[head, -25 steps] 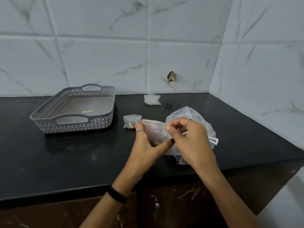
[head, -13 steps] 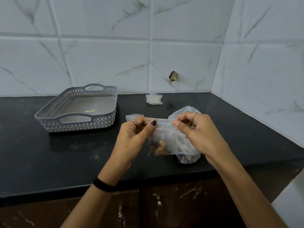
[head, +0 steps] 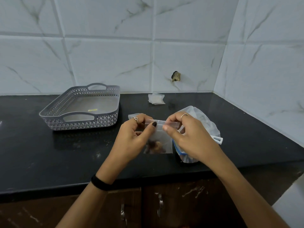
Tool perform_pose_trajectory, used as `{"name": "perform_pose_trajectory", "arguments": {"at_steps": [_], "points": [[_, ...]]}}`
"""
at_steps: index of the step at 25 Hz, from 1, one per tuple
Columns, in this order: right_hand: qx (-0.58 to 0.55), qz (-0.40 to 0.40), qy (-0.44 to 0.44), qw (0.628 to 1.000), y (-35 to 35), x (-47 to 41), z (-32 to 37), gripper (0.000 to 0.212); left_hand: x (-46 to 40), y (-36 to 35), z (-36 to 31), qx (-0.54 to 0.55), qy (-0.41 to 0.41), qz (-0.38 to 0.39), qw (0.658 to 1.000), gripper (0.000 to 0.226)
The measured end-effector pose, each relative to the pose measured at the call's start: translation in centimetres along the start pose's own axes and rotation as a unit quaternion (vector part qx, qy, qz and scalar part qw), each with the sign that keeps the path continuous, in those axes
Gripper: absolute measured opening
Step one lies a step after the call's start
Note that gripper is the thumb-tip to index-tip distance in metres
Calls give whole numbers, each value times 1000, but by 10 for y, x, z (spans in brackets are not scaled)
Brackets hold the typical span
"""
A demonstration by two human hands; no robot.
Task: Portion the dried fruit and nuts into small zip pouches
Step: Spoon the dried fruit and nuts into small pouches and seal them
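My left hand and my right hand pinch the top strip of a small zip pouch, held upright above the front edge of the black table. Left thumb and fingers grip the strip's left end; right thumb and forefinger grip it right of centre. The pouch is thin, clear, soft film, roughly square, with a stiffer ribbed band across its mouth. A small portion of dried fruit and nuts, brown and lumpy, sits bunched in its bottom.

Judged risks: if my pinch misses part of the band, the seal may stay partly open and pieces could drop out when the pouch is laid down. The film looks slippery; a loose grip might let it slide or tip toward the table edge. Trapped air could make the pouch puff and pop the zip.

Just behind my right hand slumps the large supply bag, crinkled translucent plastic with a white slider tab. Another small pouch lies partly hidden behind my left hand. A stack of flat empty pouches rests near the marble-patterned tiled wall. To the left stands a grey perforated plastic tray with cut-out handles.
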State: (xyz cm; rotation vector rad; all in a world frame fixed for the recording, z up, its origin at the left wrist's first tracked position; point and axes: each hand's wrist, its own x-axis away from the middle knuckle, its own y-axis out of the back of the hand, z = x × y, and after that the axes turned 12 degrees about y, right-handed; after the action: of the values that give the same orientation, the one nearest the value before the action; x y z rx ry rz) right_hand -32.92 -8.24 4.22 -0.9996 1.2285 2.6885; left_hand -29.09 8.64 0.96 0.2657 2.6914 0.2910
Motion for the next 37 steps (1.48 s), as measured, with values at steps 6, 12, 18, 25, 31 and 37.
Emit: {"name": "perform_pose_trajectory", "arguments": {"at_steps": [6, 12, 18, 25, 31, 37], "points": [[-47, -32, 2, 998, -6, -2, 2, 5, 3, 0, 1, 48, 17, 17, 999, 10], [-114, -19, -25, 993, -9, 0, 4, 8, 7, -2, 3, 82, 35, 36, 995, 9], [-176, -2, -70, 982, -21, 8, 5, 7, 19, -2, 6, 193, 108, 25, 975, 9], [-309, -46, -164, 936, -43, 12, 5, 9, 32, 9, 17, 190, 154, 12, 969, 14], [-374, -96, -177, 906, -53, 4, 5, 16, 41, 18, 23, 183, 188, 36, 964, 30], [-435, -2, -236, 869, -74, -3, 2, 20, 22, 24, 32, 178, 178, -42, 967, 11]]}}
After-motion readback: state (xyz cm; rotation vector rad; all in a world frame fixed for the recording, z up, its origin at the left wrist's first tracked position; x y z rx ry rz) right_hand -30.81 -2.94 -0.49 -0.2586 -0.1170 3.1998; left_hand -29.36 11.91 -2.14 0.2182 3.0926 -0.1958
